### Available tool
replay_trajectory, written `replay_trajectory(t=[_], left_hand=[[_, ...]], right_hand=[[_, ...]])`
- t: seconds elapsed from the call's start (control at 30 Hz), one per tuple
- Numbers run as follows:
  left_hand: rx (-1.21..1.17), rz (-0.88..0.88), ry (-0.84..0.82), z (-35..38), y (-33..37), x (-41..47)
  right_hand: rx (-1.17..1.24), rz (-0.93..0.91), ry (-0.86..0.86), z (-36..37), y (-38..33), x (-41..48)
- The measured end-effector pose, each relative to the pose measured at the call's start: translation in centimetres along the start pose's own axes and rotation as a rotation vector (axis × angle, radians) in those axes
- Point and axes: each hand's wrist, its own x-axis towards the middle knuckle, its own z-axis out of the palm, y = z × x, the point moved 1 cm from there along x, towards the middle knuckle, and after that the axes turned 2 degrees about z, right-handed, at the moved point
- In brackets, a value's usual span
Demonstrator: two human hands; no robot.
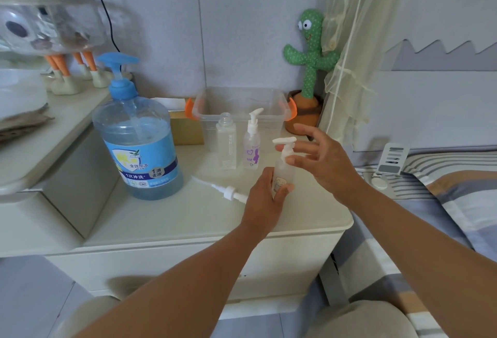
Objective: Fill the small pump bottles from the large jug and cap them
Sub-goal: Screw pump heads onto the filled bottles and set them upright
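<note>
Right now the left hand (265,195) is wrapped around the lower body of a small frosted bottle (282,176) standing near the right front of the white cabinet top (174,219), while the right hand (320,160) has its fingers spread, the fingertips (291,160) pinching at the white pump cap (285,147) on that bottle. Just behind stand a clear uncapped bottle (226,144) and, to its right, a capped bottle with purple print (252,147). A loose pump head (228,192) lies flat to the left of the held bottle. Further left stands the large blue jug (138,138), partly filled with blue liquid. A clear bin with orange latches (240,106) sits at the far side
</note>
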Motion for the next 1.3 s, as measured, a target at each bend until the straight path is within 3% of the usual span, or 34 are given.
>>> replay_trajectory(t=[0.07, 0.37, 0.7, 0.8, 1.3], left_hand=[[0.013, 0.005, -0.002, 0.0, 0.0, 0.0], [0.000, -0.002, -0.006, -0.1, 0.3, 0.0], [0.019, 0.005, -0.046, -0.3, 0.3, 0.1], [0.019, 0.001, -0.030, -0.2, 0.4, 0.0], [0.104, -0.016, 0.030, 0.0, 0.7, -0.1]], right_hand=[[0.029, 0.004, -0.019, 0.0, 0.0, -0.1], [-0.037, 0.004, 0.206, 0.9, -0.2, 0.0], [0.083, 0.040, -0.216, -0.5, -0.9, 0.7], [0.074, 0.047, -0.245, -0.7, -0.8, 1.0], [-0.153, -0.044, 0.201, 1.5, -0.3, -0.4]])
